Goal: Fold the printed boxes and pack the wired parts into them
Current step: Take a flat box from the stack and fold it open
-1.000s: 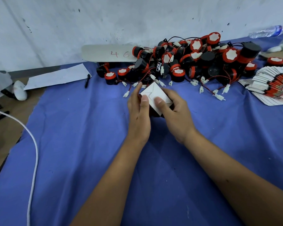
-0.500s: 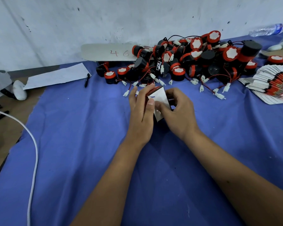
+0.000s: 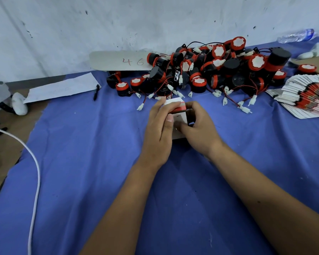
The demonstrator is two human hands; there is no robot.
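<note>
Cardboard, white with a red printed band, is what we are working right now: one small printed box [image 3: 175,107] sits at the centre of the blue-cloth-covered bench [image 3: 81,162], caught between both our hands. We judge it half formed, its walls up and a flap not yet tucked; whether a part is already inside we cannot tell, since our fingers cover the opening.

Plenty is left. At twelve to one o'clock the big heap of black-and-red round wired parts [image 3: 219,69] with white plug ends lies against the wall, seemingly barely dented. At three o'clock the fanned stack of flat unfolded printed boxes [image 3: 306,98] waits its turn. We see no finished boxes anywhere, so we reckon we are early in the job.

Now the pose. Our left hand [image 3: 160,129] comes in from seven o'clock, fingers laid fairly straight along the box's left face, thumb pressed on its near side, steadying it. Our right hand [image 3: 201,129] comes in from five o'clock, fingers curled over the top right edge and thumb pinching the front panel, gripping it firmly. Both forearms meet in a V over the cloth.

Off at nine o'clock a white cable [image 3: 35,162] curves along the bench edge, well apart.
</note>
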